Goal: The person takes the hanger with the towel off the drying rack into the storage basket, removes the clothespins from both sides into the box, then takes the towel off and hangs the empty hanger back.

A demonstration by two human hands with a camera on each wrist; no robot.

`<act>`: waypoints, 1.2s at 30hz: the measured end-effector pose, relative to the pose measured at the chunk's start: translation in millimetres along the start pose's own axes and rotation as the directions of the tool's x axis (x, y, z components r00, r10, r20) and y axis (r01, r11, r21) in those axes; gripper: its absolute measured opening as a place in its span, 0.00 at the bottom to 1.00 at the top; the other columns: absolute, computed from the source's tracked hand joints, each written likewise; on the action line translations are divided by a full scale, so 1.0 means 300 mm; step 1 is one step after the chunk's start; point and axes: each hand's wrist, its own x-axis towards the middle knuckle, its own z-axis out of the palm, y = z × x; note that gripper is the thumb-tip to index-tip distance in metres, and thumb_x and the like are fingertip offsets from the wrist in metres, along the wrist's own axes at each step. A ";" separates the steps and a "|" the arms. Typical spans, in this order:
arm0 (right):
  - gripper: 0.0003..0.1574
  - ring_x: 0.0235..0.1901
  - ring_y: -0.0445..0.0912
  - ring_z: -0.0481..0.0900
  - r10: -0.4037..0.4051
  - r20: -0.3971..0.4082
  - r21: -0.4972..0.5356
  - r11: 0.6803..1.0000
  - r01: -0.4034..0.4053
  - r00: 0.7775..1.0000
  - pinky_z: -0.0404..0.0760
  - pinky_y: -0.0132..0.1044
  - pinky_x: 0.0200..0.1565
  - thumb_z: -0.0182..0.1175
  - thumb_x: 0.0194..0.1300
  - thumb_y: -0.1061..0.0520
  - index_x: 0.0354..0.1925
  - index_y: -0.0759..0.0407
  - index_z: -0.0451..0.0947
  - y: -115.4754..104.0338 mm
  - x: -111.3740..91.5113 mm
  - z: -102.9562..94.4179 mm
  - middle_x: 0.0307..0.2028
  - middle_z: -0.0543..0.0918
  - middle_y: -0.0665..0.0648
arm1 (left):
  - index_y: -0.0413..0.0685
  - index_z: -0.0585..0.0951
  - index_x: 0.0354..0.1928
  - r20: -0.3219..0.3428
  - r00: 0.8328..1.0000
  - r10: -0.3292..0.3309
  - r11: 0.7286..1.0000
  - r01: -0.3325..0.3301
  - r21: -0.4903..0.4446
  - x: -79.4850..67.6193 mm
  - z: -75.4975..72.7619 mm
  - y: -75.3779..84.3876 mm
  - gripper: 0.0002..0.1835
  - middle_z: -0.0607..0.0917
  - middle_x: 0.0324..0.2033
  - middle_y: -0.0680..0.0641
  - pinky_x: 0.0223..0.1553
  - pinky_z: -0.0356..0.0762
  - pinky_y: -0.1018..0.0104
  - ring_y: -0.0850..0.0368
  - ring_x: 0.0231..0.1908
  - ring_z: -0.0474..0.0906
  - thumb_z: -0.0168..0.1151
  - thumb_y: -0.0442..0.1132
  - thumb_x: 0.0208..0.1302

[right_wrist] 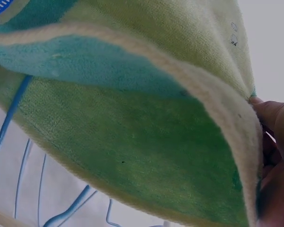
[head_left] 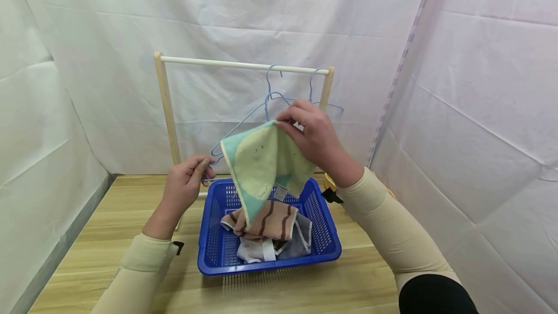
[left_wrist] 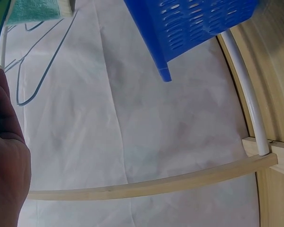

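My left hand (head_left: 186, 178) pinches one end of a blue wire hanger (head_left: 218, 160) above the basket's left back corner. A small yellow-green and turquoise towel (head_left: 255, 156) with pale edging hangs folded in front of the wires, and my right hand (head_left: 311, 132) pinches its top edge between thumb and fingers. In the right wrist view, the towel (right_wrist: 123, 137) drapes in two layers with blue wire running between them. Much of the hanger is hidden behind the cloth. Beneath is a blue plastic basket (head_left: 270, 269) holding a brown striped towel (head_left: 276, 222) and other cloths.
Behind the basket stands a rack with a white rail (head_left: 213, 63) and wooden posts (head_left: 165, 105). Blue hangers (head_left: 311, 86) hang at the rail's right part. White sheeting (head_left: 109, 23) encloses the wooden table (head_left: 109, 236). Something yellow (head_left: 329, 182) is partly hidden by the right forearm.
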 end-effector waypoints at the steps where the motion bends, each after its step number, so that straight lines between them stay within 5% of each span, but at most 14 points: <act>1: 0.02 0.37 0.47 0.79 -0.002 -0.004 0.000 1.000 0.002 1.000 0.83 0.39 0.37 0.72 0.76 0.64 0.44 0.63 0.90 0.000 0.001 -0.001 0.38 0.84 0.57 | 0.42 0.90 0.50 0.000 1.000 0.001 1.000 -0.001 -0.001 0.000 0.001 0.000 0.13 0.89 0.28 0.52 0.26 0.86 0.73 0.56 0.25 0.85 0.58 0.24 0.83; 36: 0.02 0.36 0.48 0.78 0.001 -0.118 -0.018 1.000 -0.003 0.993 0.80 0.37 0.38 0.73 0.75 0.65 0.44 0.63 0.91 -0.003 0.067 -0.066 0.37 0.84 0.57 | 0.40 0.89 0.49 0.019 0.999 0.027 0.999 -0.028 0.019 -0.003 0.011 -0.007 0.12 0.89 0.28 0.52 0.27 0.85 0.76 0.49 0.25 0.87 0.58 0.24 0.83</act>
